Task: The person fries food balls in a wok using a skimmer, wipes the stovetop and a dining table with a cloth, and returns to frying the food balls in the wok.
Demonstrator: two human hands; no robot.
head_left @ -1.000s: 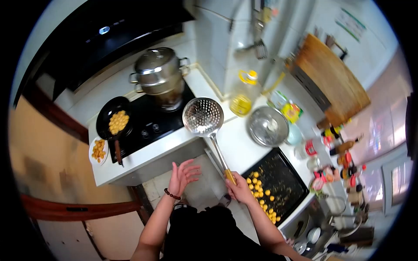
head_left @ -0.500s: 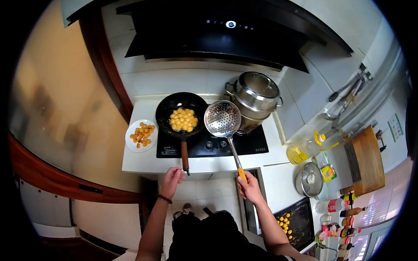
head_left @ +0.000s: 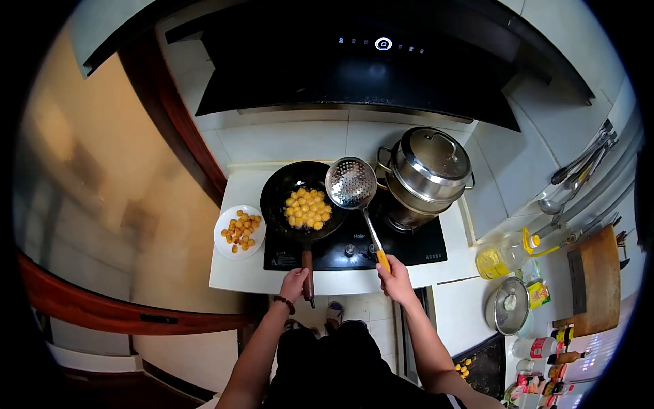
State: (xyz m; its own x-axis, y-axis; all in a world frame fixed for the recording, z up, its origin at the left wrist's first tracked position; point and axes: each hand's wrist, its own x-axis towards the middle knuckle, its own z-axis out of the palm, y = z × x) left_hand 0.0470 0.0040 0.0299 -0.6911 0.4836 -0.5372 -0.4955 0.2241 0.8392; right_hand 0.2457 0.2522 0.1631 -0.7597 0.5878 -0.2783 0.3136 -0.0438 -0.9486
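Note:
My right hand (head_left: 396, 281) is closed around the yellow handle of a metal skimmer (head_left: 351, 184). Its perforated bowl hangs over the right rim of a black wok (head_left: 276, 191). In the wok, a cluster of golden balls (head_left: 308, 209) sits in the middle. My left hand (head_left: 293, 285) is at the wok's brown wooden handle (head_left: 308, 267), fingers closed against it from the left; the fingertips are partly hidden. Left of the wok, a white plate (head_left: 223, 247) holds several browner fried balls (head_left: 242, 230).
A lidded steel pot (head_left: 429, 170) stands on the right of the black cooktop (head_left: 415, 253). On the right counter are an oil jug (head_left: 501, 255), a metal bowl (head_left: 501, 315), a dark tray (head_left: 487, 354) with yellow balls, and several bottles. A range hood (head_left: 361, 82) hangs above.
My left hand has moved up and right onto the wok handle. The skimmer has shifted left relative to the pot, closer over the wok's edge. The camera view has also shifted.

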